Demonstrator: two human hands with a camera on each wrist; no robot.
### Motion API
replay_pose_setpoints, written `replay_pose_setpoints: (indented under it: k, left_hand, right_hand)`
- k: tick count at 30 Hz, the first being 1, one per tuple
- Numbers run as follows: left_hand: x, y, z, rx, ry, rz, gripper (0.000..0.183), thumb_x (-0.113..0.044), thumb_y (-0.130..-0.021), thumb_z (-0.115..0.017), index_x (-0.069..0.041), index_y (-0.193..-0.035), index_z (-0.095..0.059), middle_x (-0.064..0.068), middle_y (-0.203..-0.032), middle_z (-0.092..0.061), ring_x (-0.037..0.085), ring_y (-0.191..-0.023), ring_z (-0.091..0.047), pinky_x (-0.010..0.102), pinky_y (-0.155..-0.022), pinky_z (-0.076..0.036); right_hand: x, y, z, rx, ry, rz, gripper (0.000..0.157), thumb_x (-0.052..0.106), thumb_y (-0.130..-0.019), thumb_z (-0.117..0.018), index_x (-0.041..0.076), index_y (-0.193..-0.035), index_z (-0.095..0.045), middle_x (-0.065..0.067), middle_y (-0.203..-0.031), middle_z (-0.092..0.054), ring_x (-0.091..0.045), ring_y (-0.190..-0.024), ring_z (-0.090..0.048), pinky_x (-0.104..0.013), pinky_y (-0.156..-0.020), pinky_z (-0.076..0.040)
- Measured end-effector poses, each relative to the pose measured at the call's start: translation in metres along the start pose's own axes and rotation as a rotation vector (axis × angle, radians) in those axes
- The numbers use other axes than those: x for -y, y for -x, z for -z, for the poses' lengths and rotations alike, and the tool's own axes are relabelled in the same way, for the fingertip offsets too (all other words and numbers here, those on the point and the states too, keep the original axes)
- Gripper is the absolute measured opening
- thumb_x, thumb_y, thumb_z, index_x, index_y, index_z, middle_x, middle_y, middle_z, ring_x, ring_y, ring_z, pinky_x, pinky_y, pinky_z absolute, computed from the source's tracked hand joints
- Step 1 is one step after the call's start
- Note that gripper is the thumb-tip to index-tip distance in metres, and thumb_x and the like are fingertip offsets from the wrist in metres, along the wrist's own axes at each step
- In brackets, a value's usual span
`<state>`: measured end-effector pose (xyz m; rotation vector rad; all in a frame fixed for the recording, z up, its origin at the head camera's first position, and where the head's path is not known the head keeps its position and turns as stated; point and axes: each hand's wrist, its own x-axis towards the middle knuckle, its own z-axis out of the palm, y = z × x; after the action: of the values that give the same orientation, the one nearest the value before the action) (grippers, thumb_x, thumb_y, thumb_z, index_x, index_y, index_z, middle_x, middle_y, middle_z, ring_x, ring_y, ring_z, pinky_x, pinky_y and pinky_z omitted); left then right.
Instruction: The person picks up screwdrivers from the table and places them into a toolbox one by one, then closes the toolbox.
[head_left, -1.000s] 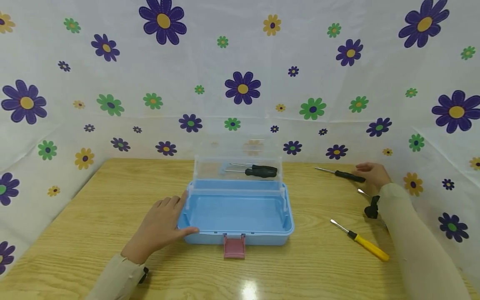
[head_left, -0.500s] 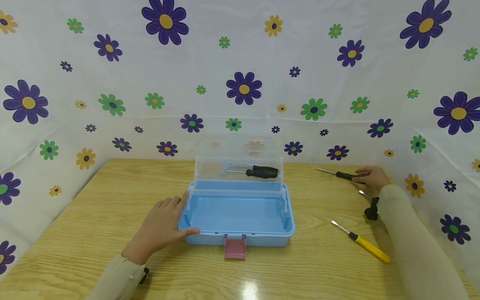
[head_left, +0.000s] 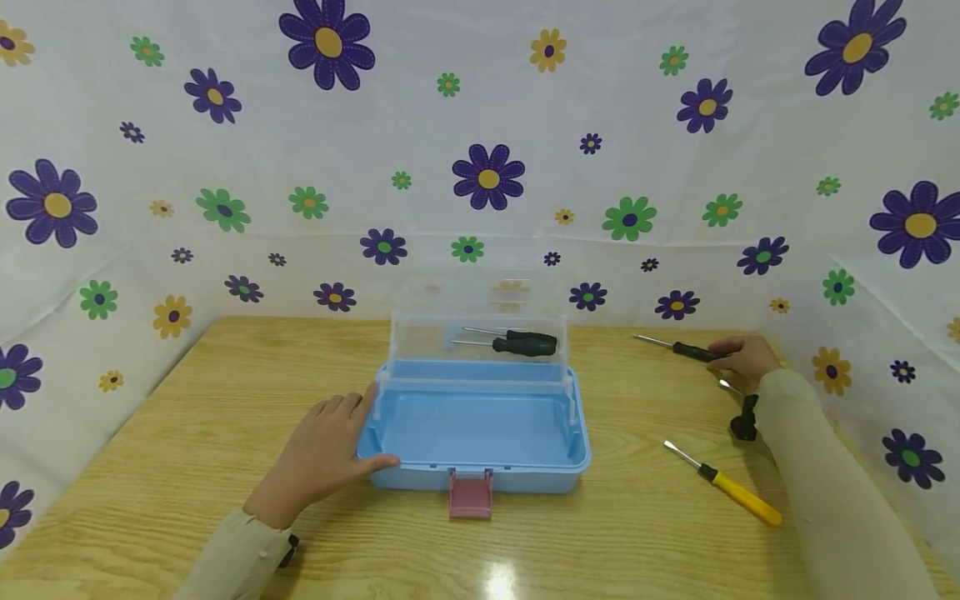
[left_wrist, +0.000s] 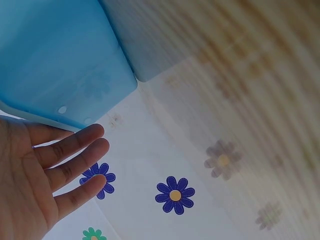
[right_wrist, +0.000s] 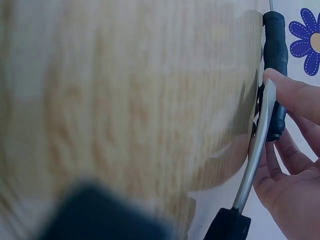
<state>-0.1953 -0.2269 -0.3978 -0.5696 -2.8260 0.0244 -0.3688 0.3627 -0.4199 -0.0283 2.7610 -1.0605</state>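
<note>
A light-blue toolbox (head_left: 525,481) stands with its clear lid raised and a pink latch (head_left: 470,497) hanging at the front. My left hand (head_left: 322,450) rests at its left end, thumb on the front rim. In the left wrist view the fingers (left_wrist: 75,172) lie loosely extended beside the blue wall. Far right, my right hand (head_left: 750,360) pinches the handle end of a black-handled screwdriver (head_left: 688,352), whose shaft points left. The right wrist view has the thumb (right_wrist: 290,92) on that handle, fingers behind. A second screwdriver's flat blade (right_wrist: 252,165) crosses in front.
Under the right forearm lies that second screwdriver (head_left: 730,387), mostly hidden. A yellow-handled screwdriver (head_left: 742,500) is nearer me. Two black-handled screwdrivers (head_left: 525,343) show through the clear lid. Behind the wooden table (head_left: 247,375) hangs a flowered white cloth (head_left: 315,142).
The right hand has moved slightly left and down onto the black screwdriver's handle and now pinches it. The left hand stays on the toolbox.
</note>
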Motion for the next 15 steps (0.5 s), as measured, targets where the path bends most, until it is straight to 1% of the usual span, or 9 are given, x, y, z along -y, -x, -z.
replay_pose_setpoints:
  k: [7, 15]
  left_hand:
    - [-0.0003, 0.0006, 0.0007, 0.004, 0.003, 0.002, 0.102, -0.072, -0.075, -0.055, 0.003, -0.142, -0.037, 0.018, -0.115, -0.061, 0.032, -0.107, -0.059, 0.048, -0.092, -0.048]
    - [0.0005, 0.0001, -0.0004, 0.002, 0.005, 0.001, 0.103, -0.073, -0.075, -0.054, 0.003, -0.142, -0.036, 0.018, -0.115, -0.061, 0.033, -0.107, -0.059, 0.048, -0.093, -0.047]
  right_hand:
    - [0.0025, 0.0010, 0.0007, -0.011, 0.040, -0.001, 0.050, 0.019, -0.085, -0.068, -0.008, -0.124, -0.055, -0.032, -0.127, -0.053, -0.047, -0.112, -0.050, -0.055, -0.096, -0.041]
    - [0.0018, -0.0023, -0.0010, -0.025, 0.052, -0.021, 0.049, 0.021, -0.082, -0.072, -0.006, -0.120, -0.058, -0.030, -0.121, -0.058, -0.044, -0.107, -0.053, -0.052, -0.092, -0.043]
